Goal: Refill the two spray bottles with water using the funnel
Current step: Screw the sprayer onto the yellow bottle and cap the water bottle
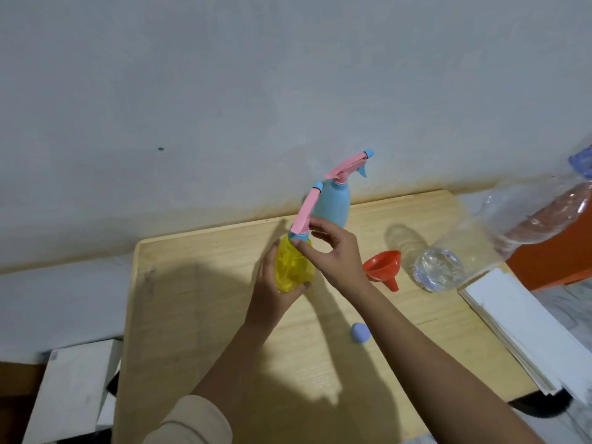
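Just left of centre frame, the left hand (pixel 272 290) wrapped round the body of the yellow spray bottle (pixel 293 267). The right hand (pixel 336 254) pinched the collar under its pink head. This looked like unscrewing the head, so next came a steady twist, then lifting it clear. Counted: two spray bottles, the blue spray bottle (pixel 333 203) standing behind with its head on; one orange funnel (pixel 382 265) lying right of the hands; one clear water bottle (pixel 439 269) further right.

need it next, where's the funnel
Head view, right of centre: the orange funnel lies on the table between the right hand and the clear bottle.
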`<action>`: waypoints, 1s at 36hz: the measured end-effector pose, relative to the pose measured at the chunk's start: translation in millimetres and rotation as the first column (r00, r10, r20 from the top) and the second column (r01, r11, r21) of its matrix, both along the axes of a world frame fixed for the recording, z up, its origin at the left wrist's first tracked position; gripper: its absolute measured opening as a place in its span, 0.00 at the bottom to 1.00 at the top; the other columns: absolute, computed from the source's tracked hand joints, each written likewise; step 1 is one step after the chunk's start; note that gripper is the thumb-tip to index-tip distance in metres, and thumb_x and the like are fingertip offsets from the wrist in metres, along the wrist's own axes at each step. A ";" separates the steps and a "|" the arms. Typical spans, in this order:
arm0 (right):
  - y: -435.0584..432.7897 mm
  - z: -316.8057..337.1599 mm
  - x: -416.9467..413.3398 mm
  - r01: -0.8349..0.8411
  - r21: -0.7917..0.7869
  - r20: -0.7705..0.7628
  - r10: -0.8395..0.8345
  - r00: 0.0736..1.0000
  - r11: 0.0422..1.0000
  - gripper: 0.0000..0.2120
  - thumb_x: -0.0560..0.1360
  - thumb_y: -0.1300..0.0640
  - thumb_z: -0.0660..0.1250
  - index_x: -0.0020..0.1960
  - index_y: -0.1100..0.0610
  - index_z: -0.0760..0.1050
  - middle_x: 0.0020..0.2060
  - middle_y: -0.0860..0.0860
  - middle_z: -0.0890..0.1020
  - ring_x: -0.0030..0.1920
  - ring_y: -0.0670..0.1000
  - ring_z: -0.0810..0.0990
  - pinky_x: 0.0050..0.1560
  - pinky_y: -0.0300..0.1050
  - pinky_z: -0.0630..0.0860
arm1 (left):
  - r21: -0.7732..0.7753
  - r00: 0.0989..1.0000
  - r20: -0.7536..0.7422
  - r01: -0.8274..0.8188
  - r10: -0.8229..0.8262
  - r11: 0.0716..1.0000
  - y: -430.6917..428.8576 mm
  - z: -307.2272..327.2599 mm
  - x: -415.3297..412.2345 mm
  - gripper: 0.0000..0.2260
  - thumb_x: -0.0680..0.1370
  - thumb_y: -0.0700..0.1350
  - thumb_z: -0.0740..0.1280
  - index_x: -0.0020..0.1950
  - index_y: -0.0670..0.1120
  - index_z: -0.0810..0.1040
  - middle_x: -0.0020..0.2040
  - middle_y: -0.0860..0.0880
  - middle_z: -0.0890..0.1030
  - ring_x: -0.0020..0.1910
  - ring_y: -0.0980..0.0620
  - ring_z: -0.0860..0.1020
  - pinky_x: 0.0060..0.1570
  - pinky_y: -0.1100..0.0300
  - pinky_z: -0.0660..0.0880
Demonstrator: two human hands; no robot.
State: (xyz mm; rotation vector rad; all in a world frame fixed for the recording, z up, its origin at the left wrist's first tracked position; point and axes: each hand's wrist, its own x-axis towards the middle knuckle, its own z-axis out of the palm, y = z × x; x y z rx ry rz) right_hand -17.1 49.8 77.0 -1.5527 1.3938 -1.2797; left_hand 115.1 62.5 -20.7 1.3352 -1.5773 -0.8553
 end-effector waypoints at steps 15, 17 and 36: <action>-23.0 24.8 -20.1 -0.061 0.106 0.132 0.047 0.990 0.993 0.11 0.74 0.66 0.67 0.55 0.57 0.77 0.47 0.51 0.82 0.49 0.45 0.80 0.52 0.38 0.76 | 0.143 0.957 0.154 0.225 -0.246 0.964 -14.0 48.4 15.5 0.43 0.65 0.65 0.70 0.73 0.70 0.48 0.69 0.60 0.70 0.65 0.57 0.73 0.61 0.52 0.74; -23.5 34.4 -20.6 -0.080 0.097 0.166 0.063 0.984 0.992 0.11 0.74 0.68 0.66 0.55 0.58 0.76 0.47 0.51 0.81 0.47 0.41 0.79 0.49 0.34 0.76 | 0.167 0.957 0.122 0.243 -0.264 0.956 -15.3 58.7 17.4 0.43 0.64 0.66 0.71 0.71 0.73 0.48 0.68 0.61 0.72 0.64 0.58 0.74 0.61 0.51 0.75; -20.5 106.2 10.7 0.124 -0.067 0.395 -0.088 0.914 0.990 0.09 0.81 0.54 0.59 0.54 0.46 0.77 0.47 0.43 0.81 0.49 0.41 0.78 0.53 0.38 0.74 | 0.050 0.978 -0.039 0.206 -0.205 0.977 -18.3 146.1 -1.5 0.43 0.63 0.63 0.73 0.71 0.73 0.51 0.68 0.61 0.72 0.65 0.58 0.73 0.62 0.49 0.73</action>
